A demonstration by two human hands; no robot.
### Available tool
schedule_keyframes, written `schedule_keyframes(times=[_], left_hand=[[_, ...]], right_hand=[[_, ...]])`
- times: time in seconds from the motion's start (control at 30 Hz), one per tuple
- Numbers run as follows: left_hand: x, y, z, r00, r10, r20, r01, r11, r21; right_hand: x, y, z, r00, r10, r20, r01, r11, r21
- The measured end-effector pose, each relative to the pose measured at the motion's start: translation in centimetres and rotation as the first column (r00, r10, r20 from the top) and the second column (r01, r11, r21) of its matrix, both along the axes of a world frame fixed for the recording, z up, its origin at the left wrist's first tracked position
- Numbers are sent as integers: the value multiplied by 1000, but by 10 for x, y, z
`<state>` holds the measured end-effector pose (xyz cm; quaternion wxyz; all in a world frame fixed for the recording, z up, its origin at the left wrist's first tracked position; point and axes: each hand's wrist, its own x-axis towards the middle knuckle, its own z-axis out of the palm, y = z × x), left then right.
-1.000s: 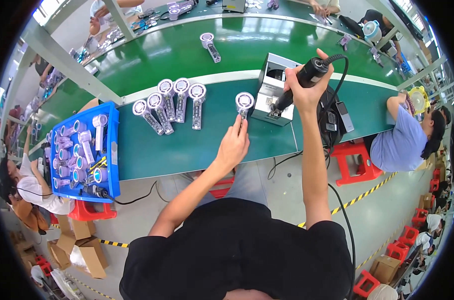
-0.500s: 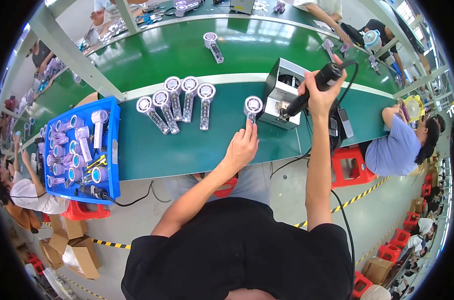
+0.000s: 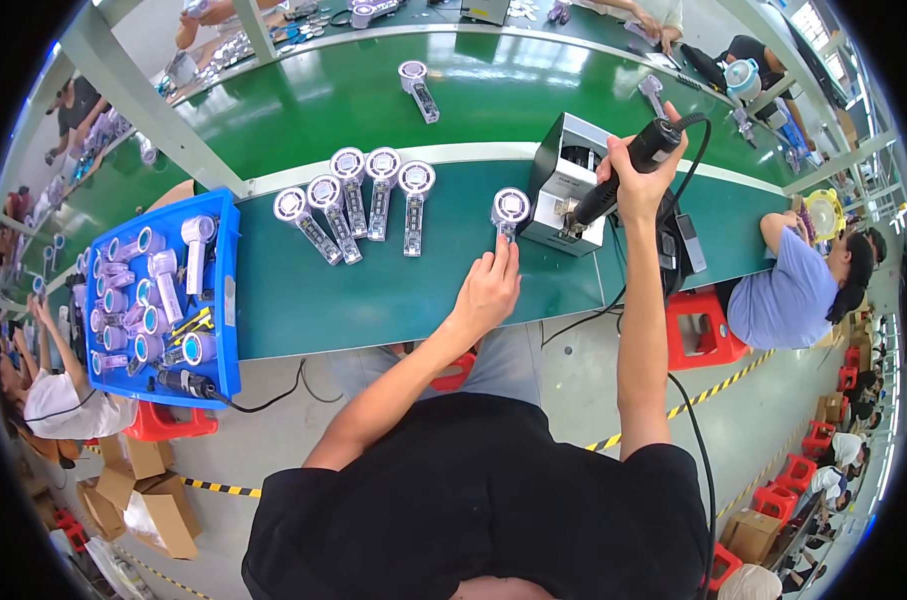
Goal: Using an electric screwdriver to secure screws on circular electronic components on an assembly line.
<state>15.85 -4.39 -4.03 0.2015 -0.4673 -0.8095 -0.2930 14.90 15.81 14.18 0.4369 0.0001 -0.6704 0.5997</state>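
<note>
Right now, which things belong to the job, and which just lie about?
Apparently in the job:
black corded tool, in the right hand
purple device, touched by the left hand
grey box, at the tool's tip

Apparently just about:
red stool
cardboard box

Bright light leaves white glare on the glossy green surface (image 3: pixel 533 100), while fisheye distortion bends the outskirts.

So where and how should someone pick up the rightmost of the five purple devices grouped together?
Probably by the slim handle, from the near side: it points that way with space on both sides, while the wider round head sits close to its neighbour.
</note>
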Motion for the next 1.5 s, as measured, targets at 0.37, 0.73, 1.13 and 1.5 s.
schedule_keyframes(times=[0.37, 0.73, 1.13, 1.5], left_hand=[[-1, 1, 3, 999, 14, -37, -15, 1000, -22], [0, 1, 4, 999, 22, -30, -22, 1000, -9], [0, 1, 3, 1000, 25, -17, -25, 1000, -9], [0, 0, 3, 1000, 15, -23, -16, 1000, -14]], right_hand=[[-9, -47, -24, 984, 73, -163, -82, 995, -49], [-23, -50, -42, 990, 96, -103, -96, 995, 0], [-30, -52, -60, 980, 165, -112, -162, 986, 36], [-25, -54, -60, 985, 85, -148, -66, 989, 132]])
